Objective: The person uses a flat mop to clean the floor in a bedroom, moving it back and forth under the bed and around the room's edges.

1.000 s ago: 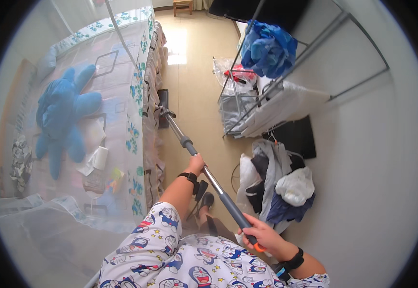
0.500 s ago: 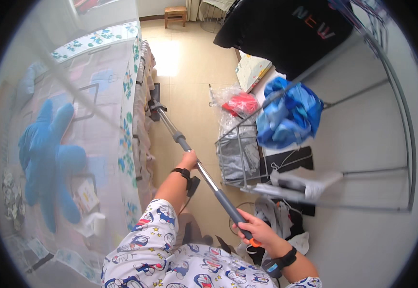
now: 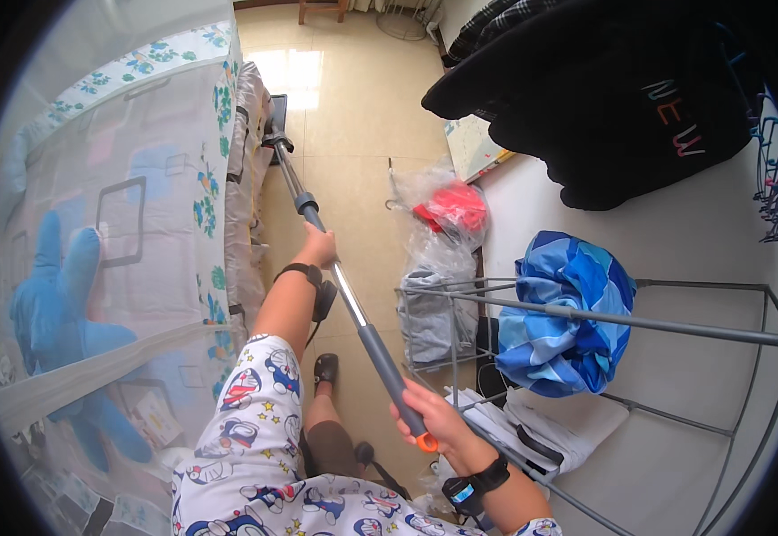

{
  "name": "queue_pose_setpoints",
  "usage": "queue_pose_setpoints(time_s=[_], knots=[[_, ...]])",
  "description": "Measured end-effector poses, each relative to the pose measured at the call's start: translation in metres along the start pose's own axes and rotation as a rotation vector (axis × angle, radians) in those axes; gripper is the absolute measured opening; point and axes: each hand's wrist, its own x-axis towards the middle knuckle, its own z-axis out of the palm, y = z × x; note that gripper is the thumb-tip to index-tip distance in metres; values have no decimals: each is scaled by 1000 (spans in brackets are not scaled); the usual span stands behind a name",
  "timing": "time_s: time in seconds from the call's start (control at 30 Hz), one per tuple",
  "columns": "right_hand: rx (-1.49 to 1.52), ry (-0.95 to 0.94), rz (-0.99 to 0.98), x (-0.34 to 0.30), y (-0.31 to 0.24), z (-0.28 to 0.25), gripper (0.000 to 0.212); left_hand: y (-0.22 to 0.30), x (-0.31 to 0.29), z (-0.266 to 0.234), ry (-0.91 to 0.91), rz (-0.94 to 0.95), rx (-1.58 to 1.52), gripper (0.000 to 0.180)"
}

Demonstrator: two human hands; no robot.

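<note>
- Head view, the only one; clock centred on the picture, 12 at the top.
- Mop (image 3: 353,301), long-handled: runs slantwise from 11 o'clock down to between 5 and 6, in the gap between bed and rack.
- Mop head (image 3: 279,125), flat and dark: at 11, on the tiled floor (image 3: 353,125), just beside the bed's draped side. Whether it touches the drape, cannot tell. Its long side lies along the bed, probably because the strip there is narrow.
- Left hand (image 3: 319,246): between 9 and 10, wrapped round the shaft below the grey collar. Forward grip, likely for steering and pressing.
- Right hand (image 3: 429,418): between 5 and 6, grasping the dark sleeve near the orange end ring (image 3: 427,441). Hands well apart on the pole, which presumably gives leverage.
- Net-curtained bed (image 3: 165,259): at 9. Blue plush toy (image 3: 49,330) lies behind the netting, between 8 and 9.
- Grey wire rack (image 3: 702,330): 3 to 5, tubing standing out from the wall side. Blue patterned bundle (image 3: 567,313) sits among its bars, between 3 and 4, perhaps parked there to keep it off the floor.
- Black garment (image 3: 585,107): between 1 and 2, seemingly hung up.
- Clear plastic bag with something red inside (image 3: 456,207): between 1 and 2, nearer the centre, right of the mop.
</note>
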Motion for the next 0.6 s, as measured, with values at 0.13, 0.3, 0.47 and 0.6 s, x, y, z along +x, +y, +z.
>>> queue_pose_setpoints(time_s=[0.13, 0.3, 0.47, 0.6], knots=[[167, -54, 34, -20, 21, -24, 43, -7, 0, 13, 126, 61, 465, 70], [319, -36, 107, -89, 74, -66, 41, -60, -43, 50, 19, -9, 557, 68], [414, -33, 199, -196, 152, -110, 39, -184, -99, 83, -444, -33, 706, 51], [281, 146, 192, -304, 253, -144, 46, -228, -231, 106, -781, -439, 504, 28]])
